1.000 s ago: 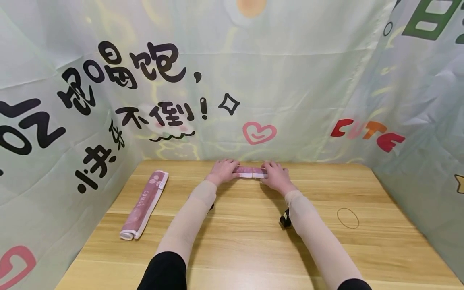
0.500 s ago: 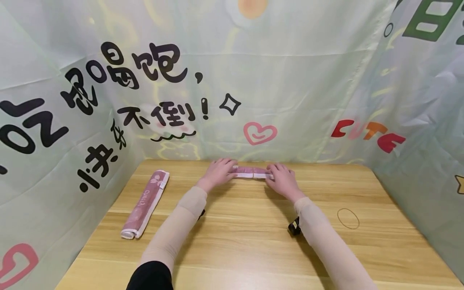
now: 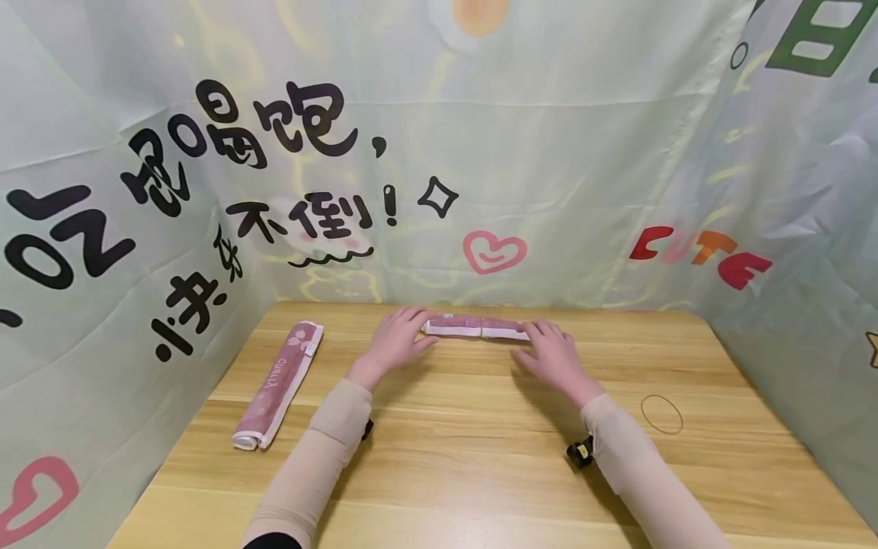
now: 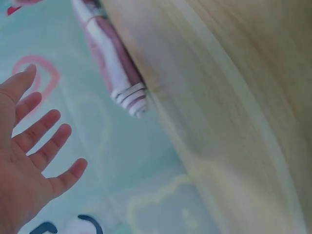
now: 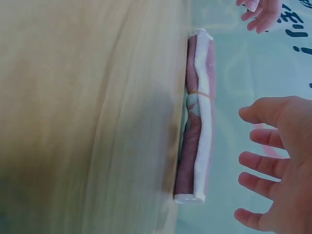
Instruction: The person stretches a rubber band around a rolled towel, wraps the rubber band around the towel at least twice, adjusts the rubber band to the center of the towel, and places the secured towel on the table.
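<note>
A pink and white rolled towel (image 3: 453,328) lies crosswise at the back of the table. A thin rubber band (image 5: 201,93) circles its middle. My left hand (image 3: 396,339) is near the left end of this roll, with fingers spread. Near the right end is my right hand (image 3: 554,358), its fingers loosely extended and partly covering that end in the head view. Both wrist views show gaps between the hands and the roll, and neither hand holds anything. Another pink rolled towel (image 3: 277,385) with white edging and lettering lies slanted on the table's left side.
A loose thin rubber band (image 3: 642,412) lies on the right of the wooden table (image 3: 453,473). Printed cloth (image 3: 569,168) rises behind the back edge and along both sides. Small black devices, one being the wrist camera (image 3: 580,452), sit at the wrists.
Both hands have let go of the banded towel roll and moved apart, left hand leftward and right hand rightward, both slightly nearer the wearer. More of the roll shows. The other roll stays in place.
</note>
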A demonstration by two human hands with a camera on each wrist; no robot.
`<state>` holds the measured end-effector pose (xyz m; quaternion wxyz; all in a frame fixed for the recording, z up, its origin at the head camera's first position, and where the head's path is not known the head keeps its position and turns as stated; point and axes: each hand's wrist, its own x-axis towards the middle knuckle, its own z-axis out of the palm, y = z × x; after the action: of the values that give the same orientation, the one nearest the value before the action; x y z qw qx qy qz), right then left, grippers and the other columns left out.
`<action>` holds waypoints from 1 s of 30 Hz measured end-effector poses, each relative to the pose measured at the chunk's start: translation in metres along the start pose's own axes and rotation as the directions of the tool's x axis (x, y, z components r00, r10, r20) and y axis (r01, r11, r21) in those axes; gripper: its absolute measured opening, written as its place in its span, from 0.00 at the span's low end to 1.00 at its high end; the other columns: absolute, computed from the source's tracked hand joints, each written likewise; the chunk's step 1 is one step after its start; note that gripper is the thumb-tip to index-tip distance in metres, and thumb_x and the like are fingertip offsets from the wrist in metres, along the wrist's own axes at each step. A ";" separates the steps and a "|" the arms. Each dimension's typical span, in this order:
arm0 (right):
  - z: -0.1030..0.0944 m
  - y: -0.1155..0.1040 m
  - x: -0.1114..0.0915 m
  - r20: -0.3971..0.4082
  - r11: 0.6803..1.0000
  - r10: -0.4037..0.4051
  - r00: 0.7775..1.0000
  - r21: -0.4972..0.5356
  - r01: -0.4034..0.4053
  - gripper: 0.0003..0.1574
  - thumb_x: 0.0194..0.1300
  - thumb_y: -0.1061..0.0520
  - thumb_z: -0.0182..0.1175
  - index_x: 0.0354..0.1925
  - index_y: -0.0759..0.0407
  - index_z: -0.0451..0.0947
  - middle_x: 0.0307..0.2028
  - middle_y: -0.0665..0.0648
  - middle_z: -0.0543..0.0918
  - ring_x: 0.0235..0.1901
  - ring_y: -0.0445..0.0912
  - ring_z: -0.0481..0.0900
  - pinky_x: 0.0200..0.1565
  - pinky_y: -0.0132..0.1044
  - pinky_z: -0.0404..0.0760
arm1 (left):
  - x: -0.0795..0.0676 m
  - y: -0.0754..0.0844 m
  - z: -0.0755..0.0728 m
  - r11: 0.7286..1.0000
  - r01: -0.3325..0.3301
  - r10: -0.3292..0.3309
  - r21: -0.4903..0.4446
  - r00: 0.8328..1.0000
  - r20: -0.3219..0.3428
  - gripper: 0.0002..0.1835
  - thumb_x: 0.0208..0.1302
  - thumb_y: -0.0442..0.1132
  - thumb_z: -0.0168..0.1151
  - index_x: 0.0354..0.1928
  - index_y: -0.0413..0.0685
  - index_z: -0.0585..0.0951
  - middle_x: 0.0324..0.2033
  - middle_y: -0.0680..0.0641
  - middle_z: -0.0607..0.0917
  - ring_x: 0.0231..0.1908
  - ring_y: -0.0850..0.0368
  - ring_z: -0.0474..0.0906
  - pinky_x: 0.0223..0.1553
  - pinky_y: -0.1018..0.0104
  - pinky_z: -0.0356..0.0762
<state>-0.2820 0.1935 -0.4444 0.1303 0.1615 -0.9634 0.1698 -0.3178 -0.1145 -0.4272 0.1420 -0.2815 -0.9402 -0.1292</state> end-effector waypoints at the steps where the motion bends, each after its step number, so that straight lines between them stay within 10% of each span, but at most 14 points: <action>1: -0.001 0.000 -0.002 -0.002 1.000 -0.001 1.000 0.006 0.001 0.28 0.63 0.49 0.64 0.58 0.59 0.72 0.59 0.66 0.75 0.61 0.65 0.70 0.57 0.69 0.67 | -0.003 0.000 -0.003 1.000 0.006 -0.006 0.001 1.000 -0.007 0.26 0.65 0.54 0.61 0.64 0.56 0.74 0.58 0.47 0.79 0.60 0.46 0.74 0.57 0.44 0.75; 30: -0.042 0.028 -0.070 -0.092 0.971 -0.054 0.994 0.226 0.073 0.21 0.63 0.59 0.64 0.53 0.65 0.75 0.53 0.68 0.78 0.55 0.64 0.74 0.55 0.63 0.73 | -0.061 -0.023 -0.036 0.995 0.068 -0.081 -0.069 0.974 -0.211 0.15 0.64 0.46 0.65 0.48 0.46 0.84 0.40 0.46 0.89 0.40 0.50 0.85 0.43 0.54 0.82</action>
<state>-0.2199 0.2527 -0.4358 0.1570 0.1988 -0.9252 0.2824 -0.2751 -0.1747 -0.4178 0.2284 -0.2348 -0.9249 -0.1928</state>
